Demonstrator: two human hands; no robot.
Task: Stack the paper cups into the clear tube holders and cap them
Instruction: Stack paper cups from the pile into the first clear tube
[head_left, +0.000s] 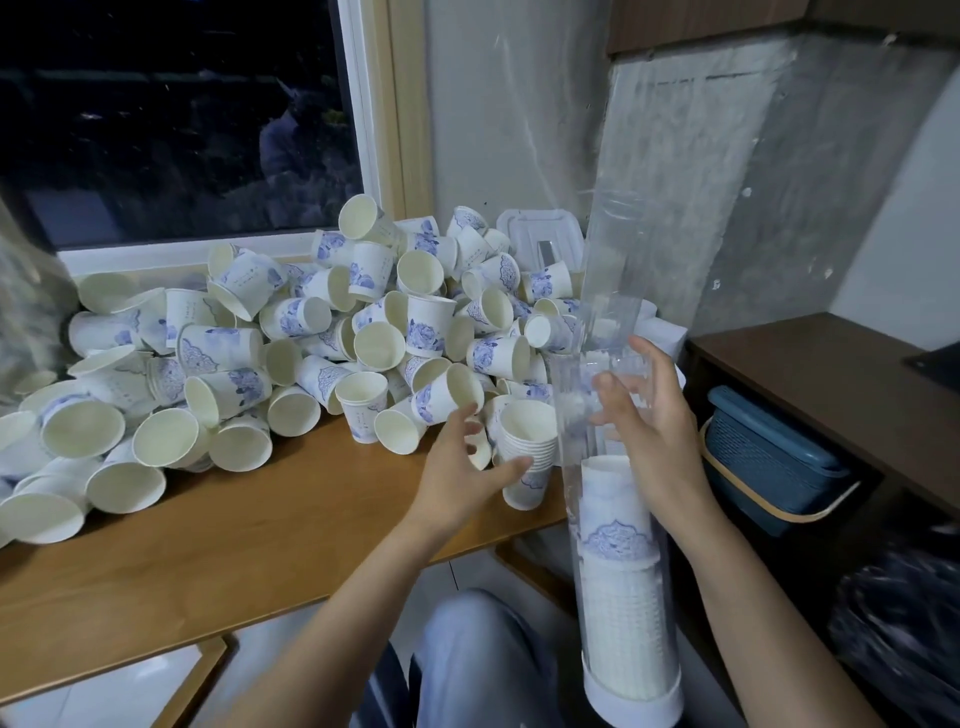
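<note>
Hovering left hand (462, 462) beside cup stack (525, 428); right hand (655, 434) against tube (615, 525).

Nothing legible could be made out: no words, brand names or numbers. The paper cups (426, 325) heaped on the surface (260, 545) bore blue floral and lattice prints. A few also carried short columns of tiny dark marks, too small and blurred to read. The nested cups (618, 535) inside the clear tube (566, 441) showed the same blue pattern, with no readable characters.

Leftmost paper cups (13, 431) partly off-frame.
</note>
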